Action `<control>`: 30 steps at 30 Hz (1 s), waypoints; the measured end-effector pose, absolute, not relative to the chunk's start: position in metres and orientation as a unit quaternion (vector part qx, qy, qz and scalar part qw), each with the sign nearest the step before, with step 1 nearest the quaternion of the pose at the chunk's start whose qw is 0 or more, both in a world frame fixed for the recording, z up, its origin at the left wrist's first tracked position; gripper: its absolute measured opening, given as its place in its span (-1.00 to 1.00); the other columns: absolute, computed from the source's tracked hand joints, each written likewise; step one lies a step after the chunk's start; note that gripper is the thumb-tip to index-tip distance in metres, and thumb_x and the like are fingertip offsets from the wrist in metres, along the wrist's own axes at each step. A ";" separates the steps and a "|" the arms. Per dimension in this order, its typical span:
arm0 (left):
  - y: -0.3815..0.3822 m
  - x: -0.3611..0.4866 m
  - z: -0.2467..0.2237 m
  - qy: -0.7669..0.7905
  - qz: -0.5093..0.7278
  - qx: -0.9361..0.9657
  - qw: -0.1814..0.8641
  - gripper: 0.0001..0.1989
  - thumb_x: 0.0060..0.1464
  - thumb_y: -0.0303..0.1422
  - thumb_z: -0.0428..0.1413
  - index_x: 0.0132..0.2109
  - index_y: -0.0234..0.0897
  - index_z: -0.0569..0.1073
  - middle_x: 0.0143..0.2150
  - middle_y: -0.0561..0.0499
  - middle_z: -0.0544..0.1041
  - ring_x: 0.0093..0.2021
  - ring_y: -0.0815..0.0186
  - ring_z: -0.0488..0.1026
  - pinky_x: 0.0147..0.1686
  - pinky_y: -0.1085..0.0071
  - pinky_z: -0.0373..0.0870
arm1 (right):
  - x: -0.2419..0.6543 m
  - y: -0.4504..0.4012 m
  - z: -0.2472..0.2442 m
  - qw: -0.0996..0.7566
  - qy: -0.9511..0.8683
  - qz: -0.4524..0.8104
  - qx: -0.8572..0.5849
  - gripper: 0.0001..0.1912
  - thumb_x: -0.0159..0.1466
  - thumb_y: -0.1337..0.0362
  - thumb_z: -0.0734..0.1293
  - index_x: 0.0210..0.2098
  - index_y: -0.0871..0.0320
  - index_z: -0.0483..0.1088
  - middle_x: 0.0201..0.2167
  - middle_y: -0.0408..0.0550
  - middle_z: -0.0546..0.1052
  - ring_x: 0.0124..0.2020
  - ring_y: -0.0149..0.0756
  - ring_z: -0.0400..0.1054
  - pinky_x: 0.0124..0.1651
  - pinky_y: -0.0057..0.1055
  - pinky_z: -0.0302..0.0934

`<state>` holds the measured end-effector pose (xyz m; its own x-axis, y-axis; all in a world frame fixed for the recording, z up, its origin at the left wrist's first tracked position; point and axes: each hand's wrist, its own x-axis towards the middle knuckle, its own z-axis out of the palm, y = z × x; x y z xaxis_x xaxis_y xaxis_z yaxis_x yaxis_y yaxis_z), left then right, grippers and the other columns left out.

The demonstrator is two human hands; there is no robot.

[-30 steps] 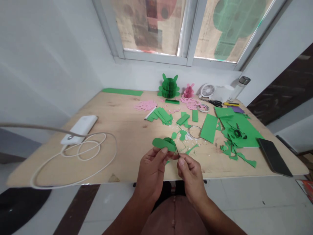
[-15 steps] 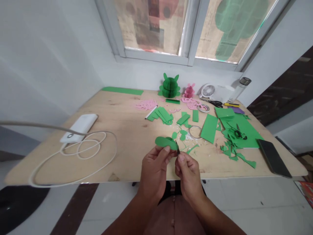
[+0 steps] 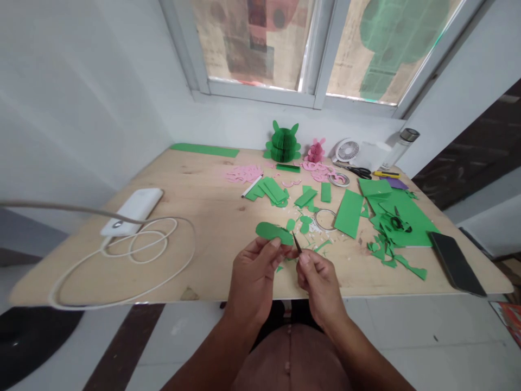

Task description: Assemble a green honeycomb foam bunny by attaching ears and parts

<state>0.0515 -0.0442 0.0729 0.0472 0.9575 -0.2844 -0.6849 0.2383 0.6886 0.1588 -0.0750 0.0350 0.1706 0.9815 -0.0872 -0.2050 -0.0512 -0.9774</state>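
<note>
My left hand [image 3: 254, 274] pinches a rounded strip of green paper [image 3: 269, 231] between thumb and fingers, above the table's front part. Close by on the right, my right hand [image 3: 319, 279] is closed around small dark scissors [image 3: 297, 243]. Only the narrow pointed blades show; the handles are hidden in the fist. The blade tips are just beside the paper's right end, and I cannot tell whether they touch it. A small green scrap [image 3: 279, 269] appears below the paper, by the left fingers. Small rounded green cutouts [image 3: 305, 224] lie just beyond the hands.
Green rectangles [image 3: 349, 213], a tape ring [image 3: 325, 220] and pink scraps [image 3: 244, 173] spread over the wooden table [image 3: 211, 217]. Green and pink paper figures [image 3: 284, 144] stand at the back. A phone [image 3: 456, 263] lies right; a white power bank [image 3: 132, 212] with looped cable lies left.
The scissors have drawn back from the paper, and my right hand has moved slightly right. My left hand has shifted the paper a little left and up. A green scrap now shows beneath it.
</note>
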 end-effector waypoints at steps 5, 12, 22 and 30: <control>-0.034 0.041 0.077 0.389 0.560 0.234 0.693 -0.87 -0.24 -0.44 0.32 -0.48 -0.35 0.51 -0.49 0.06 0.54 -0.41 0.37 0.49 -0.17 0.35 0.44 | 0.193 -0.072 0.050 0.483 -0.480 0.500 -0.535 -0.58 0.15 -0.08 0.34 -0.45 0.20 0.48 -0.65 -0.23 0.19 -0.61 -0.49 -0.07 -0.56 -0.48 -0.18; -0.028 0.038 0.080 0.394 0.503 0.338 0.691 -0.89 -0.22 -0.41 0.31 -0.50 -0.34 0.53 -0.51 0.05 0.52 -0.46 0.39 0.47 -0.30 0.41 0.47 | 0.215 -0.066 0.067 0.389 -0.597 0.465 -0.526 -0.62 0.22 0.00 0.30 -0.50 0.17 0.47 -0.57 -0.15 0.33 -0.49 -0.38 0.12 -0.47 -0.46 -0.04; -0.026 0.039 0.080 0.402 0.471 0.399 0.676 -0.94 -0.21 -0.43 0.28 -0.52 -0.31 0.55 -0.54 0.03 0.53 -0.52 0.39 0.44 -0.39 0.45 0.47 | 0.223 -0.063 0.073 0.347 -0.627 0.483 -0.503 -0.62 0.26 0.06 0.27 -0.58 0.17 0.34 -0.61 -0.22 0.12 -0.54 -0.45 -0.05 -0.51 -0.47 -0.18; -0.024 0.038 0.083 0.414 0.452 0.412 0.674 -0.92 -0.23 -0.43 0.29 -0.54 -0.32 0.53 -0.59 0.03 0.52 -0.55 0.37 0.45 -0.42 0.44 0.46 | 0.225 -0.063 0.074 0.342 -0.627 0.486 -0.503 -0.60 0.25 0.06 0.28 -0.62 0.17 0.31 -0.63 -0.23 0.08 -0.56 -0.47 -0.07 -0.54 -0.48 -0.21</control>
